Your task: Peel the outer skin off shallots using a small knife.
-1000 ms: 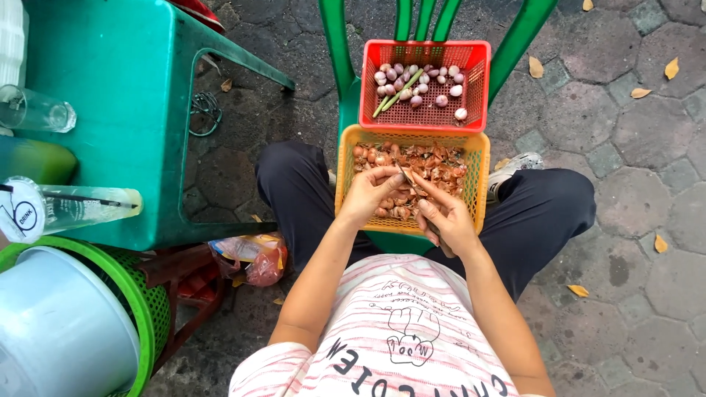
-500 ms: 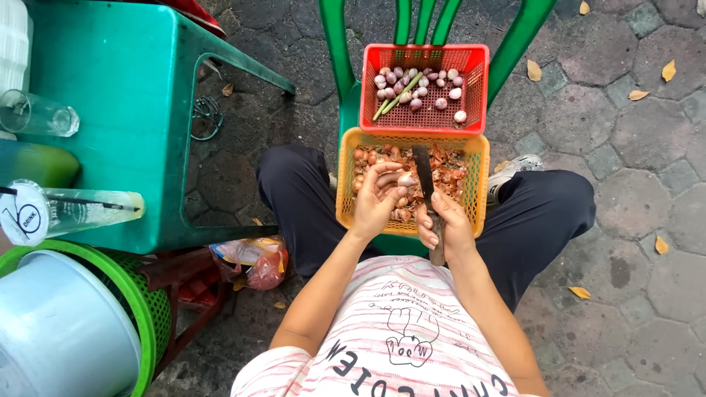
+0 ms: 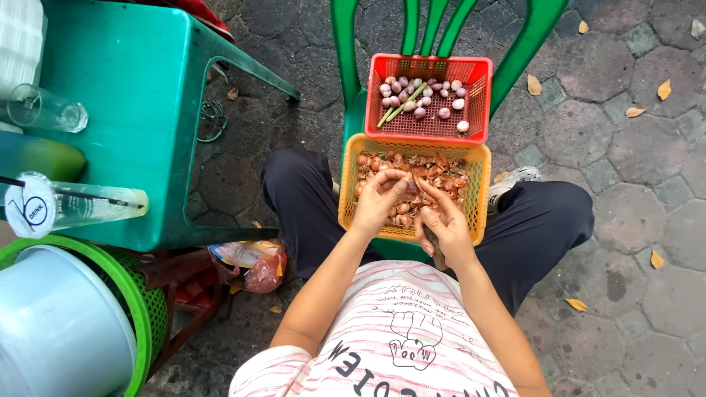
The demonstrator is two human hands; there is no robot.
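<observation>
Both hands are over the yellow basket [image 3: 351,192], left hand [image 3: 380,200] pinching a shallot [image 3: 409,184], right hand [image 3: 444,224] closed round a knife [image 3: 437,254].

Beside the green chair [image 3: 441,22], a teal worktop [image 3: 140,110] carrying a clear tumbler [image 3: 48,109] and a lidded drink cup [image 3: 66,206], above leaf-strewn paving [image 3: 632,147].

The person wears a T-shirt [image 3: 401,345] with thin pink and white stripes, short sleeves, dark letters and a small line drawing on the front. The trousers [image 3: 548,220] are dark and long. One grey and white shoe [image 3: 517,179] shows. Both arms are bare, with no rings or watch.
</observation>
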